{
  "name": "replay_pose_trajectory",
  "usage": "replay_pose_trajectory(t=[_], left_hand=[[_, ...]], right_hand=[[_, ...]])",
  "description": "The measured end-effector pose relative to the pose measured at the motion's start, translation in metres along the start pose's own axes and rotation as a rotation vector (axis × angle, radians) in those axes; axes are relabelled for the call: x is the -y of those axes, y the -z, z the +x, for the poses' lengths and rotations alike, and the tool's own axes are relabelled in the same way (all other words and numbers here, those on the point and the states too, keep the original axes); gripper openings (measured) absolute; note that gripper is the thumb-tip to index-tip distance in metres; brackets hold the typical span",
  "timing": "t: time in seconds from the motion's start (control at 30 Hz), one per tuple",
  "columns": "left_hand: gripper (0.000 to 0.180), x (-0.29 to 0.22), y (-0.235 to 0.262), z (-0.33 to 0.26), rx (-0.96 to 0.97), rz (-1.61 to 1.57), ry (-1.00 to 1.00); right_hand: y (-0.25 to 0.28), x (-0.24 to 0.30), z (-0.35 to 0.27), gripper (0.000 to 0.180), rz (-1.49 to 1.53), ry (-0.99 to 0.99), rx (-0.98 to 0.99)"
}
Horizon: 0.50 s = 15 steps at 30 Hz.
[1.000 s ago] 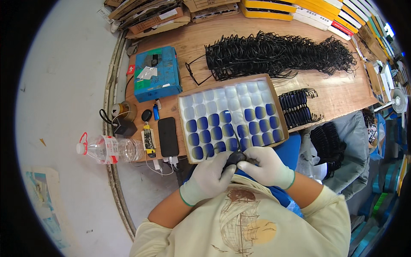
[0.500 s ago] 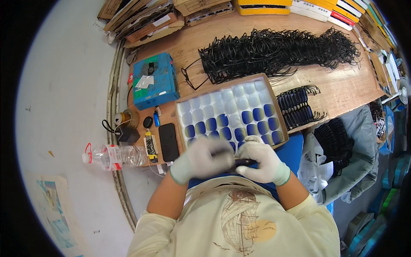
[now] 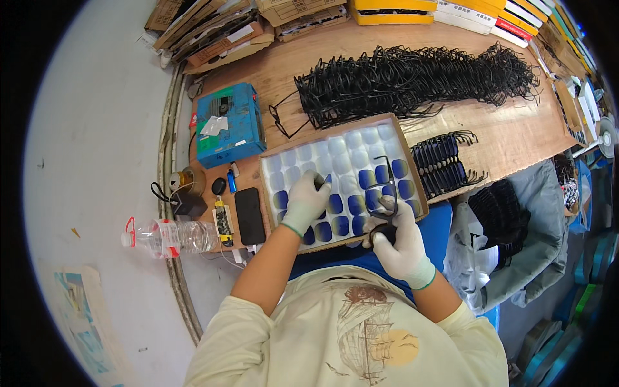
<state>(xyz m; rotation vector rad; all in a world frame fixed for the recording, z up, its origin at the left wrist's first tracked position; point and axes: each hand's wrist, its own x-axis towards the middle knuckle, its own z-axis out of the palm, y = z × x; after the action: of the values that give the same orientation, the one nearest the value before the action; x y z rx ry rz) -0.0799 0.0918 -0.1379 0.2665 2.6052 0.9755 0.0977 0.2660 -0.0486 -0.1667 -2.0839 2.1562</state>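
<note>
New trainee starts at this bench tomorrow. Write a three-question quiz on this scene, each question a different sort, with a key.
1. True or false: the gloved left hand rests on the cardboard tray of blue lenses.
2. Multiple choice: what does the gloved right hand hold? A) the clear plastic bottle B) a black spectacle frame C) the black phone
3. Fill in: the long heap of black wire frames lies on the wooden table on the tray's ______ side, away from the person.

Key
1. True.
2. B; the clear plastic bottle and the black phone lie untouched left of the tray.
3. far
</note>
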Motion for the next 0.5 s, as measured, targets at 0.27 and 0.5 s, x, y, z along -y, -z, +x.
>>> replay_pose_trajectory(t=[0.27,0.5], left_hand=[[0.022,-0.036,0.058,-0.093,0.309,-0.957,0.029],[0.021,-0.02,0.076,-0.111,0.522,-1.301,-0.02]], right_hand=[[-0.031,-0.001,0.014,0.044,-0.171,-0.044,0.13],[-0.029,0.008,0.016,0.021,0.048,-0.163,0.391]])
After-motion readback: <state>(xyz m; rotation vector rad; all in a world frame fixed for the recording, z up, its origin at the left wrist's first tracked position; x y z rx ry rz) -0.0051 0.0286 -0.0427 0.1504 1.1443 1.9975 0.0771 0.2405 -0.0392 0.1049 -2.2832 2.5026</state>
